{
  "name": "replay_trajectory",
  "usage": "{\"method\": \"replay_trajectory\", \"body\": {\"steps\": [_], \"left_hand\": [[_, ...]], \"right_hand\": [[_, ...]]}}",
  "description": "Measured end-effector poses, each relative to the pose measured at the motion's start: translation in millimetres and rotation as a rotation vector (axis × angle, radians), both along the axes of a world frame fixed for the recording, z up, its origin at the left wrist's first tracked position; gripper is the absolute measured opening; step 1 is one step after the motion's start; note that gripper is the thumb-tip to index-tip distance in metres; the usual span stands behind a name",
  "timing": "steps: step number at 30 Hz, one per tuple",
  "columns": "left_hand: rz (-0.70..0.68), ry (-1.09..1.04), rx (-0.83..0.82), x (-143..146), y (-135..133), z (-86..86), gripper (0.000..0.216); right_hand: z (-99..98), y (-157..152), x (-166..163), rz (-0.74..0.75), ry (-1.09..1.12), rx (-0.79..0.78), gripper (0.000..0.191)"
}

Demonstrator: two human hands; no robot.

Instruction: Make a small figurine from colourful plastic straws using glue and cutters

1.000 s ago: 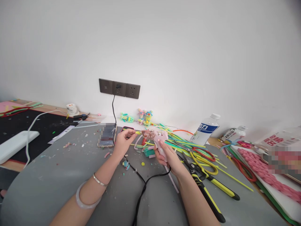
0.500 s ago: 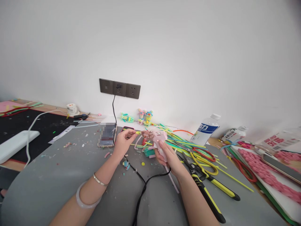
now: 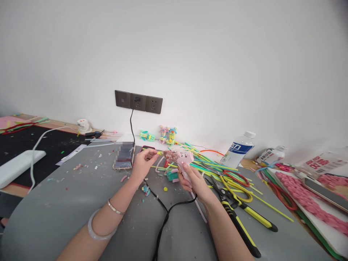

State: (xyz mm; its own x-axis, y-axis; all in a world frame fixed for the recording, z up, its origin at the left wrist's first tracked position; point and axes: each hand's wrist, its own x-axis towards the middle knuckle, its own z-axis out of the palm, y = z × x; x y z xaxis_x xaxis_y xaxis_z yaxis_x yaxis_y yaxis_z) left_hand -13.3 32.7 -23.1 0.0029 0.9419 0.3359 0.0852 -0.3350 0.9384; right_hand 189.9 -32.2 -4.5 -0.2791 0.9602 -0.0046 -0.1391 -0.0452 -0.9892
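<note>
My right hand is wrapped round the handle of a pink glue gun with a black cord. The gun's brownish, stained front end points left. My left hand pinches a small yellow piece at its fingertips, close to the gun's nozzle; whether they touch I cannot tell. Below the gun lie a teal clip-like object and a pale pink strip. A small blue-and-yellow figure piece and a yellow dot rest on the grey mat.
Yellow and green pipe cleaners lie to the right, with yellow-handled pliers and red scissors among them. A bottle stands behind. A phone leans at back left. Small colourful figures stand by the wall. The black cord crosses the mat.
Almost nothing has moved. My right hand and the glue gun have shifted very slightly; my left hand keeps its place with the yellow piece.
</note>
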Motion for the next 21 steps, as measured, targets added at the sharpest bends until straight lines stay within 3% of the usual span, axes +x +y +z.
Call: {"method": "replay_trajectory", "body": {"steps": [21], "left_hand": [[0.001, -0.011, -0.014, 0.7, -2.7, 5.2, 0.021]], "right_hand": [[1.7, -1.8, -0.8, 0.018, -0.011, 0.007, 0.048]]}}
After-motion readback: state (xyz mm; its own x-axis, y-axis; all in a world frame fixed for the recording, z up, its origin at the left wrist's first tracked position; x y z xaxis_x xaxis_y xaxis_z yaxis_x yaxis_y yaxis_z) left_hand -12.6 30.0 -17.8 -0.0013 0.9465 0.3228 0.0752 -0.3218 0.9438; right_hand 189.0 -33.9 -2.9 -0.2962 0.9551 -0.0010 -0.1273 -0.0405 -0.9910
